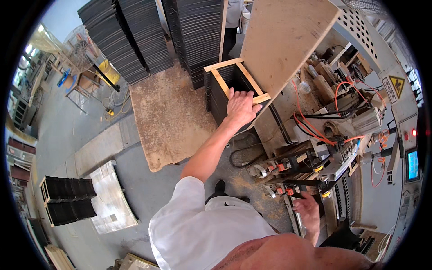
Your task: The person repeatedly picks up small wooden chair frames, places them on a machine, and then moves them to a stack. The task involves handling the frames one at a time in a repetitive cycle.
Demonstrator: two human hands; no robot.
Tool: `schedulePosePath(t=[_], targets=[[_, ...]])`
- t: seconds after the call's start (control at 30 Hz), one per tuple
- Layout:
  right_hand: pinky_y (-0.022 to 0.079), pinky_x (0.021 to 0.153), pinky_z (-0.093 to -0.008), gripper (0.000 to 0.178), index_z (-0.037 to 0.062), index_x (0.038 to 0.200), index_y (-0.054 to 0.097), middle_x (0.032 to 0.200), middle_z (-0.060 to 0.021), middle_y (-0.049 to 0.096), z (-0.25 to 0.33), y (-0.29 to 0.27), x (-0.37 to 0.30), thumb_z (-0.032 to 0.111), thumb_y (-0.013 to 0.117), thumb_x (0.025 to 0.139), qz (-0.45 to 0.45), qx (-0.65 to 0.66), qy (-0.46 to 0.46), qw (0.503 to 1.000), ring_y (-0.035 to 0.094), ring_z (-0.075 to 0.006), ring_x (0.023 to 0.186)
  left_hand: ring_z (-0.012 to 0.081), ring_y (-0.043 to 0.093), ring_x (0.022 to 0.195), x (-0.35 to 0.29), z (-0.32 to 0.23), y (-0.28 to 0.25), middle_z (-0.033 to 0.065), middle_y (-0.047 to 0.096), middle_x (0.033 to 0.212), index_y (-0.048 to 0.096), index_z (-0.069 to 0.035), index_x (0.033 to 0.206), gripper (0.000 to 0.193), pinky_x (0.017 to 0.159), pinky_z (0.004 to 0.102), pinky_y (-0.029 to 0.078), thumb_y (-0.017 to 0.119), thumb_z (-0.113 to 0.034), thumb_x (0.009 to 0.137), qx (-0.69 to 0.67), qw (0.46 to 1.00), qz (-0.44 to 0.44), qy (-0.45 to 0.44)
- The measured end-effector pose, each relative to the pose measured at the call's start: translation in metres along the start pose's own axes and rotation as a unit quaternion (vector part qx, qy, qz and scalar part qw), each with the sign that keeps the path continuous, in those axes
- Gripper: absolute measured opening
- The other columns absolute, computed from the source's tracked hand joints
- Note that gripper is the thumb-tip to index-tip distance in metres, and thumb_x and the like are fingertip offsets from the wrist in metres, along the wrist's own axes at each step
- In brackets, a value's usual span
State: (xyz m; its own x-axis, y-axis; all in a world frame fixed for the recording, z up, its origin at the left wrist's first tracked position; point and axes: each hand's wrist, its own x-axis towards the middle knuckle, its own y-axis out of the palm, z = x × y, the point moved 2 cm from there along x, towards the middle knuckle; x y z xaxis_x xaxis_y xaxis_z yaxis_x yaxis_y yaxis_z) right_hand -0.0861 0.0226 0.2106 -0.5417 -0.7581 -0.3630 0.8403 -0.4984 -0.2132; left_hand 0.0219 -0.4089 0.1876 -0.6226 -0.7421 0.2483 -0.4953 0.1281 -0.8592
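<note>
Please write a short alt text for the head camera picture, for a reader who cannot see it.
Seen from above, a person's left hand reaches into a wooden-framed rack of dark sheets, while the right hand rests at a machine with orange cables. Tall stacks of dark sheets stand behind on the workshop floor.

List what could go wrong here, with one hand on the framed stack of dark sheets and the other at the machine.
1. The left hand rests on the dark sheets in the wooden frame; reaching that far with the arm stretched, it might tip or spill them.
2. The right hand is at the machine's clamps while the head turns elsewhere; it could get pinched.
3. Loose black cables and sawdust lie by the feet, a likely trip hazard.
</note>
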Motion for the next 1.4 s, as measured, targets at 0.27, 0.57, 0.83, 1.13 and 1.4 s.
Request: schedulePosePath(t=[0.27, 0.57, 0.83, 1.13, 1.4], targets=[[0.053, 0.068, -0.0279, 0.046, -0.0056, 0.130, 0.050, 0.094, -0.0089, 0.071, -0.117, -0.011, 0.000, 0.013, 0.066, 0.092, 0.031, 0.036, 0.138, 0.989, 0.067, -0.0149, 0.080, 0.0297, 0.045, 0.127, -0.004, 0.069, -0.008, 0.0193, 0.051, 0.132, 0.051, 0.004, 0.126, 0.043, 0.108, 0.0385, 0.033, 0.047, -0.031, 0.101, -0.420, 0.764, -0.477, -0.113], [0.053, 0.063, -0.0267, 0.042, -0.0053, 0.127, 0.052, 0.090, -0.0101, 0.070, -0.140, 0.009, 0.007, 0.014, 0.065, 0.092, -0.005, -0.011, 0.169, 0.986, 0.067, -0.0150, 0.075, 0.0343, 0.046, 0.125, 0.031, 0.113, 0.056, 0.0252, 0.049, 0.133, 0.044, 0.009, 0.131, 0.055, 0.107, 0.0379, 0.034, 0.037, -0.038, 0.103, -0.500, 0.719, -0.407, -0.260], [0.054, 0.065, -0.0258, 0.041, -0.0039, 0.126, 0.054, 0.092, -0.0095, 0.070, -0.169, 0.009, 0.003, 0.016, 0.065, 0.092, -0.017, 0.032, 0.162, 0.986, 0.067, -0.0139, 0.075, 0.0323, 0.053, 0.118, 0.022, 0.134, 0.073, 0.0225, 0.057, 0.125, 0.050, 0.007, 0.127, 0.054, 0.103, 0.0375, 0.038, 0.040, -0.040, 0.102, -0.502, 0.722, -0.391, -0.272], [0.054, 0.063, -0.0270, 0.038, -0.0022, 0.124, 0.056, 0.089, -0.0101, 0.069, -0.157, 0.010, 0.001, 0.011, 0.064, 0.090, -0.050, -0.021, 0.194, 0.980, 0.068, -0.0163, 0.074, 0.0218, 0.058, 0.108, -0.093, 0.101, 0.070, 0.0136, 0.062, 0.112, 0.056, 0.000, 0.119, 0.053, 0.093, 0.0347, 0.046, 0.037, -0.046, 0.103, -0.616, 0.649, -0.378, -0.237], [0.054, 0.066, -0.0273, 0.034, -0.0062, 0.122, 0.054, 0.086, -0.0100, 0.068, -0.213, -0.035, -0.034, 0.000, 0.058, 0.089, -0.103, 0.174, 0.126, 0.971, 0.066, -0.0164, 0.075, 0.0134, 0.064, 0.084, -0.239, -0.016, 0.157, 0.0060, 0.066, 0.095, 0.058, -0.002, 0.114, 0.025, 0.074, 0.0295, 0.052, 0.053, -0.023, 0.100, -0.580, 0.804, 0.048, -0.123]])
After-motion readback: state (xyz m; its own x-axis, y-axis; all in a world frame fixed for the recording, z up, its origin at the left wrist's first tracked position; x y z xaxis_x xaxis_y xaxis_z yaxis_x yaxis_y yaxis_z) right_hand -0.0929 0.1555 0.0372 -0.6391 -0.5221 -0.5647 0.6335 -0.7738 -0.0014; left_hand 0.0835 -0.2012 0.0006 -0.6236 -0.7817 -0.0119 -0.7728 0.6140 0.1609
